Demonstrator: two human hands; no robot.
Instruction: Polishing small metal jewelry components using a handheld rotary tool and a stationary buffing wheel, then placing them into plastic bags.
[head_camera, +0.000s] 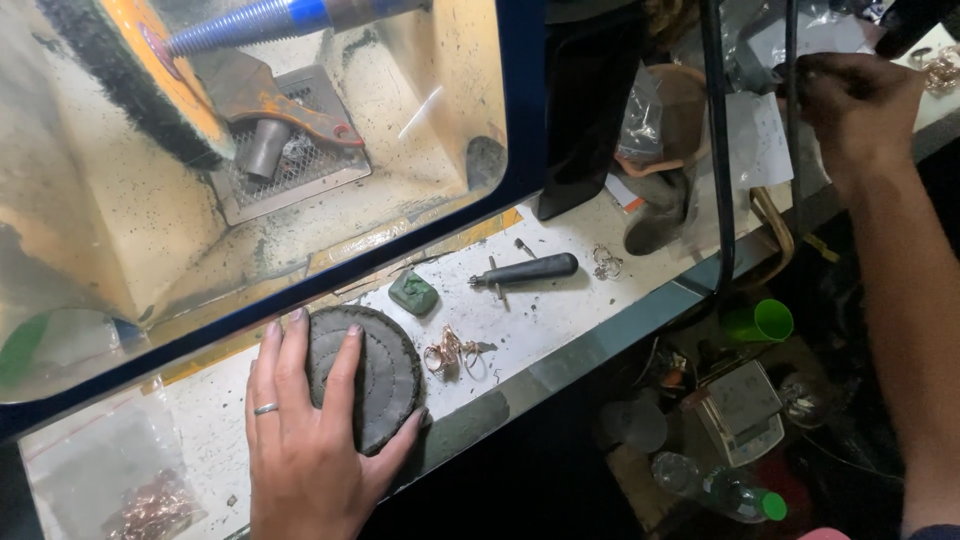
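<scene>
Green compound lump (413, 293); black-handled tool (525, 271); gold rings (452, 353) on the bench; green cup (772, 321) below.

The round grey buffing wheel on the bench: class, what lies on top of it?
The left hand lies flat on the buffing wheel, covering its left part; whatever is beneath the wheel is hidden.

A dark grey buffing wheel (362, 378) with ringed stitching lies near a green compound block (413, 293), rose-gold rings (452, 353) and a black-handled tool (527, 270).

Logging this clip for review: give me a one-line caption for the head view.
Left hand rests on a round grey buffing wheel beside gold rings; right hand reaches the bench's far end.
</scene>
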